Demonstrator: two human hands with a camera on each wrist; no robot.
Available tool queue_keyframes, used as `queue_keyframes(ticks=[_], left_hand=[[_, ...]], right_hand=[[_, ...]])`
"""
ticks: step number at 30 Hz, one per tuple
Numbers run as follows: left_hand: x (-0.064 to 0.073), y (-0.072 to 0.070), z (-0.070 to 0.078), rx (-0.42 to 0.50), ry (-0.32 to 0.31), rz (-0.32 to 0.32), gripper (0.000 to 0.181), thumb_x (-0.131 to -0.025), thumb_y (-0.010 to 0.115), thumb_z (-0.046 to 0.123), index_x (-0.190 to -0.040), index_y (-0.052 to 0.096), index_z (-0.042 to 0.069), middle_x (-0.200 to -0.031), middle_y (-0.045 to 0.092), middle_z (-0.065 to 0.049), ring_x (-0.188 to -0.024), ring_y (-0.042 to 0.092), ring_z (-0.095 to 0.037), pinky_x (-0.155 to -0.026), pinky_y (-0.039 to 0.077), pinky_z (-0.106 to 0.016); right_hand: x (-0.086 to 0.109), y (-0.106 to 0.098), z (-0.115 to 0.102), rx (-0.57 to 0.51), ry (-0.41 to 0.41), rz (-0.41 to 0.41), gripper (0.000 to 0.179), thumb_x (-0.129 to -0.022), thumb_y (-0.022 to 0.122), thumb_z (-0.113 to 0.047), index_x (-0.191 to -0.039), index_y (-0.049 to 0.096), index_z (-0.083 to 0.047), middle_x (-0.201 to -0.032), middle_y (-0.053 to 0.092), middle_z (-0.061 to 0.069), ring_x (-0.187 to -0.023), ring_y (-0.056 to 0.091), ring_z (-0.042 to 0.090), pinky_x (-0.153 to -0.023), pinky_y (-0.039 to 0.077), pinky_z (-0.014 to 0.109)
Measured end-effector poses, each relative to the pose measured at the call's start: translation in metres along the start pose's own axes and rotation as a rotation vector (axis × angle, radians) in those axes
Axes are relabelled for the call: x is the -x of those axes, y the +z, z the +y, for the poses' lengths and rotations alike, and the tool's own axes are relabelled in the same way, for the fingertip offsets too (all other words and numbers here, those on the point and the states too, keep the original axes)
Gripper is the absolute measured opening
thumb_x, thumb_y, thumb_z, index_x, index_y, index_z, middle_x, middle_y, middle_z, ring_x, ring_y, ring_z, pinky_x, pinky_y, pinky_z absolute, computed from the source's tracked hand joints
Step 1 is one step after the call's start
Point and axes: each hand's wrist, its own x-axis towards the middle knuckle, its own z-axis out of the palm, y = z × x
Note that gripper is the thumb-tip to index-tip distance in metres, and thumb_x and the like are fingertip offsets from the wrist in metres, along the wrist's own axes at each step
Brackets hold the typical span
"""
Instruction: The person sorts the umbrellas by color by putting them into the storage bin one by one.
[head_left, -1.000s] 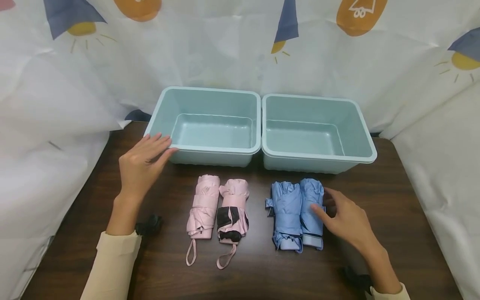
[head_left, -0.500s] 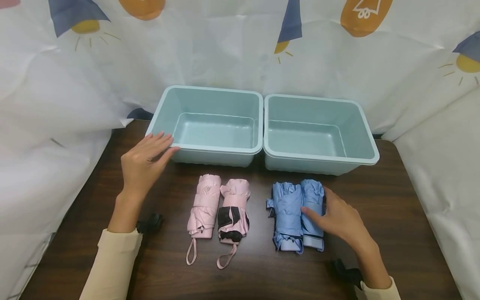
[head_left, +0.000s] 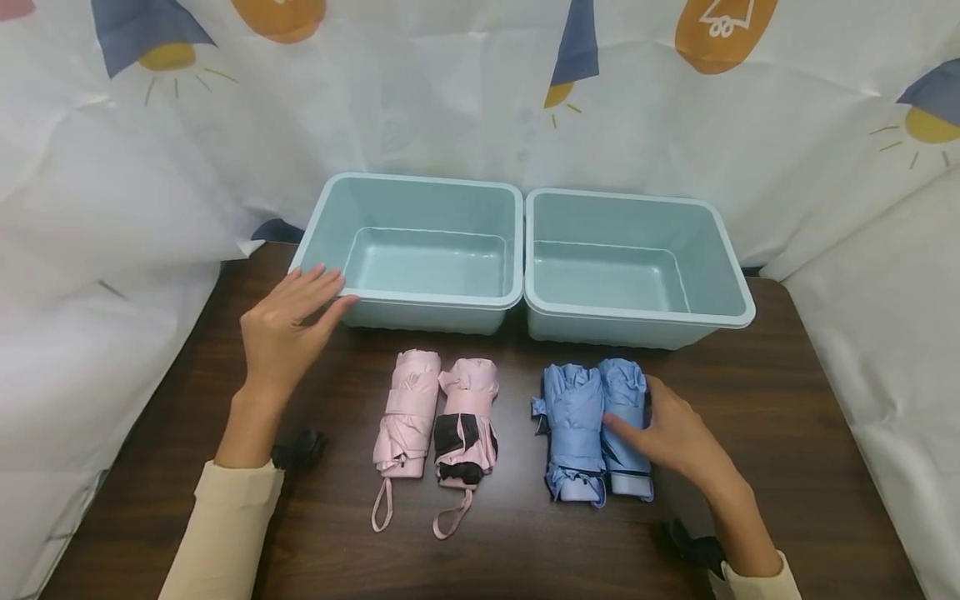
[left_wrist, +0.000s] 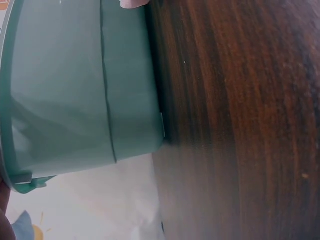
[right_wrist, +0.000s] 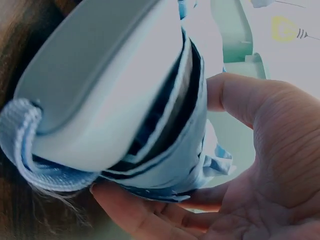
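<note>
Two folded blue umbrellas lie side by side on the dark wooden table [head_left: 525, 550]. My right hand [head_left: 678, 429] grips the right blue umbrella [head_left: 626, 417], thumb on one side and fingers on the other. In the right wrist view its pale handle end and wrist strap [right_wrist: 22, 135] show up close. The other blue umbrella [head_left: 573, 429] lies just left of it. My left hand [head_left: 288, 325] rests on the near left corner of the left bin [head_left: 427, 297], its fingers fairly straight over the rim. Below that bin lie a pink umbrella [head_left: 408, 408] and a pink-and-black umbrella [head_left: 468, 417].
Beside the left bin stands a second pale blue-green bin [head_left: 637, 317], rims nearly touching. Both bins have bare floors. A white patterned curtain [head_left: 450, 100] hangs behind the table and along both sides.
My right hand has moved slightly left and closed round the right blue umbrella. That umbrella's handle end has shifted a little to the right. My left hand stays at the bin's corner.
</note>
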Motion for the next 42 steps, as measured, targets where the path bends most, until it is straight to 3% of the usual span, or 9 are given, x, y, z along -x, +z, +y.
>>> queue_keyframes(ticks=[8, 16, 26, 42], left_hand=[[0.001, 0.002, 0.001, 0.022, -0.008, 0.006, 0.036, -0.085, 0.089, 0.014, -0.118, 0.080, 0.004, -0.120, 0.077, -0.019, -0.117, 0.075, -0.039, -0.122, 0.047, -0.036], [0.003, 0.001, 0.000, 0.016, -0.012, 0.010, 0.038, -0.084, 0.089, 0.013, -0.120, 0.079, 0.005, -0.120, 0.077, -0.019, -0.119, 0.075, -0.039, -0.122, 0.047, -0.037], [0.003, 0.002, -0.001, 0.020, 0.012, 0.021, 0.038, -0.085, 0.089, 0.014, -0.121, 0.079, 0.006, -0.119, 0.078, -0.020, -0.118, 0.075, -0.039, -0.122, 0.047, -0.038], [0.004, 0.001, -0.003, 0.007, 0.031, 0.025, 0.038, -0.085, 0.089, 0.014, -0.121, 0.079, 0.005, -0.120, 0.078, -0.020, -0.118, 0.075, -0.039, -0.122, 0.047, -0.037]], right_hand=[[0.001, 0.001, -0.002, 0.005, 0.049, 0.017, 0.098, -0.092, 0.076, -0.049, -0.153, 0.036, 0.016, -0.150, 0.049, 0.043, -0.132, 0.055, 0.060, -0.103, 0.051, 0.072], [0.003, 0.010, -0.007, 0.140, 0.055, 0.106, 0.095, -0.092, 0.071, -0.055, -0.146, 0.045, 0.019, -0.140, 0.057, 0.041, -0.123, 0.060, 0.059, -0.094, 0.054, 0.069], [0.006, 0.002, -0.001, 0.107, 0.019, 0.044, 0.097, -0.098, 0.067, -0.059, -0.150, 0.040, 0.019, -0.147, 0.052, 0.043, -0.132, 0.056, 0.061, -0.101, 0.052, 0.072], [0.006, -0.006, 0.003, 0.126, 0.002, 0.034, 0.094, -0.097, 0.070, -0.055, -0.147, 0.043, 0.019, -0.142, 0.057, 0.043, -0.126, 0.061, 0.059, -0.095, 0.055, 0.070]])
